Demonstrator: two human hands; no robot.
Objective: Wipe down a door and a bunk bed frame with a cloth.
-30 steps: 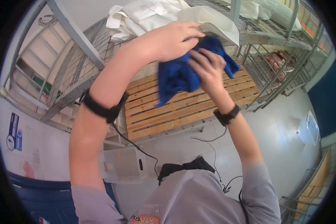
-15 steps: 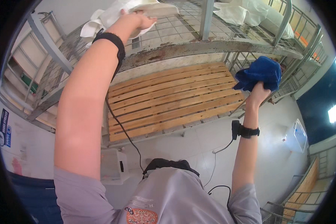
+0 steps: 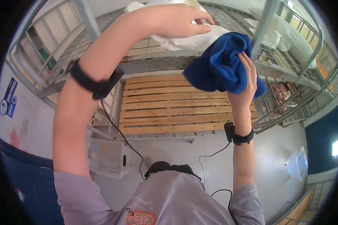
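Observation:
My right hand (image 3: 247, 82) grips a bunched dark blue cloth (image 3: 223, 62), fingers spread along its right side; the cloth hangs in front of the upper bunk's metal edge. My left hand (image 3: 186, 23) reaches across the upper bunk, thumb and fingers apart, and nothing shows between them. Beneath and behind it lies a rumpled white sheet (image 3: 187, 42) on the wire mesh of the bunk (image 3: 116, 23). Whether the left hand touches the sheet, I cannot tell. Black straps with cables sit around both my arms.
Below is a lower bunk with wooden slats (image 3: 169, 112). A grey metal post (image 3: 264, 28) rises beside the blue cloth, with white bags (image 3: 283, 32) beyond it. A clear plastic box (image 3: 107, 157) stands on the floor at left; another bin (image 3: 299, 163) stands at right.
My right hand has brought the blue cloth leftward and up, close to the bunk edge. My left hand has moved right over the white sheet. The view has shifted slightly.

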